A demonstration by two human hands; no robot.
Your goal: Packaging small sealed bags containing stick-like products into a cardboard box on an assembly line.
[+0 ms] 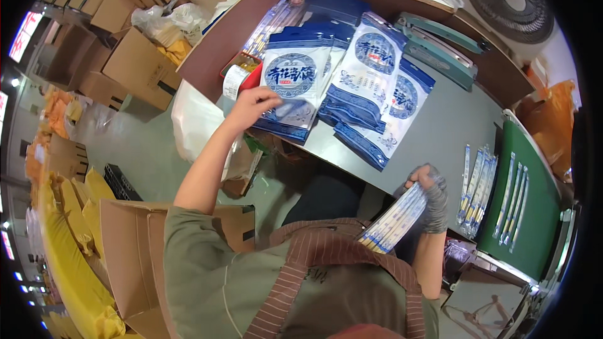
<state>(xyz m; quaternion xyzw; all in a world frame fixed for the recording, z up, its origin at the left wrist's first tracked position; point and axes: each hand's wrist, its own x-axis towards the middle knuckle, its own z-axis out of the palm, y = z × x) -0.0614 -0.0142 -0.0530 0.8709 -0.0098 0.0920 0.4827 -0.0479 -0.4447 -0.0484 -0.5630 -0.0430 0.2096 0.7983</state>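
Gripping a bundle of wrapped chopsticks, the right hand sits at about 4 o'clock; it wears a grey glove, fingers curled shut round the bundle's upper end, and the bundle slants down toward the apron.

Left hand, at 10 o'clock from centre: bare, fingers bent, thumb and fingertips pinching the lower left edge of the top pouch.

Pouches: flat, white with dark blue borders and a round blue emblem, fanned in an overlapping stack on the grey table, from 11 to 1 o'clock.

Chopstick sleeves, 3 o'clock: narrow, clear with blue-and-white print, loose on the table edge; further sleeves lie in a row on the green mat just beside.

Tape roll, pale, at the left of the pouches, touching a red tray.

Teal sealing tool, long, at 1 o'clock beyond the stack.

Fan, round grille, at 2 o'clock, partly cut off by the rim.

Cardboard boxes, brown, at 10 o'clock on the floor; another open box at 8 o'clock.

Yellow bags, at 8 o'clock, bent by the lens.

Hard to make out: items on the far shelf at 12 o'clock; the bundle's lower end, hidden behind the apron.
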